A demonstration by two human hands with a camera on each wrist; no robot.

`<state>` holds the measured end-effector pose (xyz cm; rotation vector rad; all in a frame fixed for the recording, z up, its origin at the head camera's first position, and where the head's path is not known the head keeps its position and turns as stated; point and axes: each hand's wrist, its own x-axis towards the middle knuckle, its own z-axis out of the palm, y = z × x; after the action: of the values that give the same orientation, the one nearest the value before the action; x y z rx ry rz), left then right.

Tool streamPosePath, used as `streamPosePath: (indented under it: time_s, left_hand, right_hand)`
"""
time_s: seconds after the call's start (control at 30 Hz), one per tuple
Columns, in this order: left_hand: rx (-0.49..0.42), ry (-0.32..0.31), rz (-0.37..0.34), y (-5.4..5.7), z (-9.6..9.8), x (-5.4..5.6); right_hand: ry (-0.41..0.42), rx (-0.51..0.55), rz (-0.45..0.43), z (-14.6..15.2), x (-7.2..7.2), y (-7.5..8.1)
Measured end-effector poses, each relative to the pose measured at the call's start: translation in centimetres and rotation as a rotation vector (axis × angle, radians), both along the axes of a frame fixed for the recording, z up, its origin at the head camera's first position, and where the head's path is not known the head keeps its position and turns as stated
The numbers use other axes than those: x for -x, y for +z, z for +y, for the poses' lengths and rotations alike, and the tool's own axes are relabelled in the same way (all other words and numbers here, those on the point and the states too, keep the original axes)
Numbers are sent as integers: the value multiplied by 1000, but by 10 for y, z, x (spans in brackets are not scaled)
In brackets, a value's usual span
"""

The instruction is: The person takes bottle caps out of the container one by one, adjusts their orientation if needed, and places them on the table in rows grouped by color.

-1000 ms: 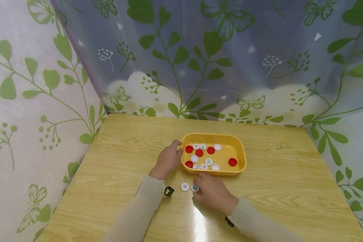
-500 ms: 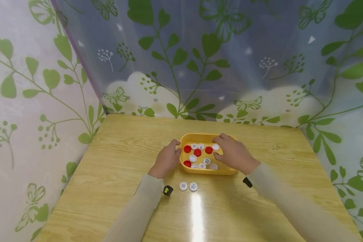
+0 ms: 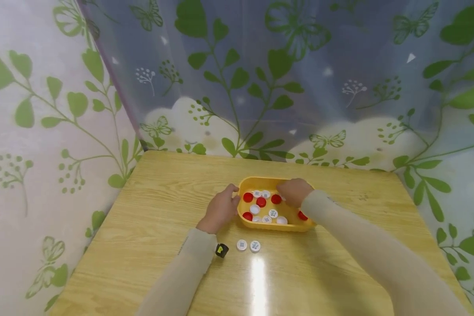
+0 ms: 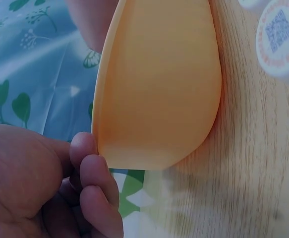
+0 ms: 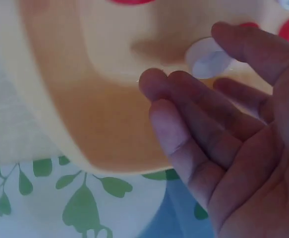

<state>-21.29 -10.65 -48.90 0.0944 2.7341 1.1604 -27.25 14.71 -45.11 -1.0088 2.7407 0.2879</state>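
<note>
The right hand (image 3: 295, 192) is sitting inside the yellow basin (image 3: 278, 227), toward its far right, and its own back is hiding the fingers from the head view. In the right wrist view the thumb and the finger nearest it are flanking a white cap (image 5: 203, 59) — the thumb tip is overlapping its edge, but blur is softening everything there, and whether they are pinching it I cannot tell. The left hand (image 3: 220, 208) is touching the basin's left end, its fingertips curling against the rim; the left wrist view is showing little of the thumb, so whether it is gripping the rim from both sides cannot be made out. Inside the basin, red caps (image 3: 261, 202) and white discs (image 3: 254, 209) are lying scattered, some of the white ones bearing print too small to read. The front wall is cutting off the lowest discs, and the right sleeve (image 3: 351, 228) is covering part of the rightmost red cap and the basin's right end. Just in front, two printed discs (image 3: 248, 245) are lying side by side on the wooden table (image 3: 174, 184); the left wrist view is cropping both — only one is showing its square code.
</note>
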Motion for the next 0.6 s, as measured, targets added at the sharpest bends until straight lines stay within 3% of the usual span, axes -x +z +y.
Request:
streamPosePath:
  time_s: [0.13,0.27,0.6]
  left_hand:
    - [2,13,10,-3,-7,-3]
    - [16,3,27,-4,-7,-4]
    - [38,-7,44,-3,-6,-3]
  right_hand:
    - [50,-46,16,-11,7,-13]
    - [23,-20,-29,-12,16,-23]
    - [-71,77,-131,-17,19,-18]
